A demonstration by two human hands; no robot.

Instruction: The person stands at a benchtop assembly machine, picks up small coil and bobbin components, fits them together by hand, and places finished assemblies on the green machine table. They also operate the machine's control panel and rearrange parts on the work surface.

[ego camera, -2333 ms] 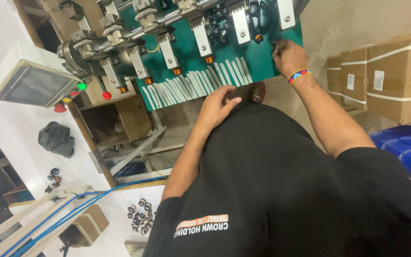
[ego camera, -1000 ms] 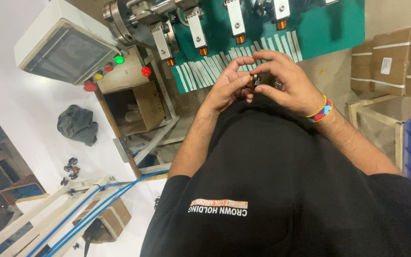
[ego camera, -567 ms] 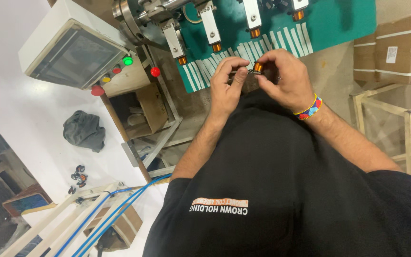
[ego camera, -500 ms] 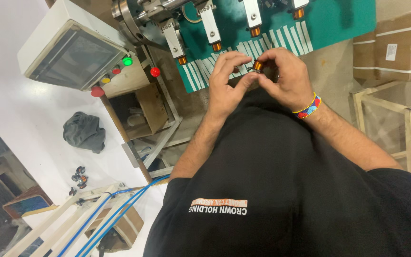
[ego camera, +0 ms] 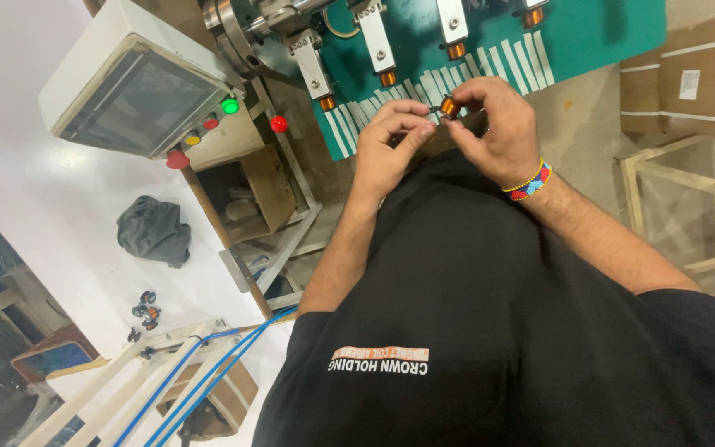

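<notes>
Coil [ego camera: 449, 106]: small wound bobbin, copper-orange winding, dark end parts, glossy; finer detail too small to tell. Position: raised in front of the chest, just below the green panel [ego camera: 597, 33] of the winding machine, between both hands.

Right hand [ego camera: 502, 128]: thumb and fingertips pinched on the coil from the right side; remaining fingers curled in; beaded bracelet [ego camera: 530, 180] in yellow, red and blue at the wrist.

Left hand [ego camera: 386, 149]: fingers narrow, forefinger and thumb closed near the left end of the coil; contact with the coil itself or with a fine lead beside it cannot be told.

Machine above the hands: row of grey arms [ego camera: 376, 37] ending in orange-tipped spindles [ego camera: 387, 79], similar in colour to the held coil; white strips [ego camera: 457, 74] laid side by side on the green panel.

Left of the machine: tilted control box [ego camera: 138, 91] with dark screen, green lamp [ego camera: 229, 106], red knob [ego camera: 279, 123] and further red and yellow buttons below.

Floor, left: crumpled dark cloth [ego camera: 155, 232]; several small coils [ego camera: 144, 313] lying loose near it; blue hoses [ego camera: 200, 372] along a pale frame.

Right side: stacked cardboard boxes [ego camera: 697, 74]; wooden frame [ego camera: 676, 207] below them
</notes>
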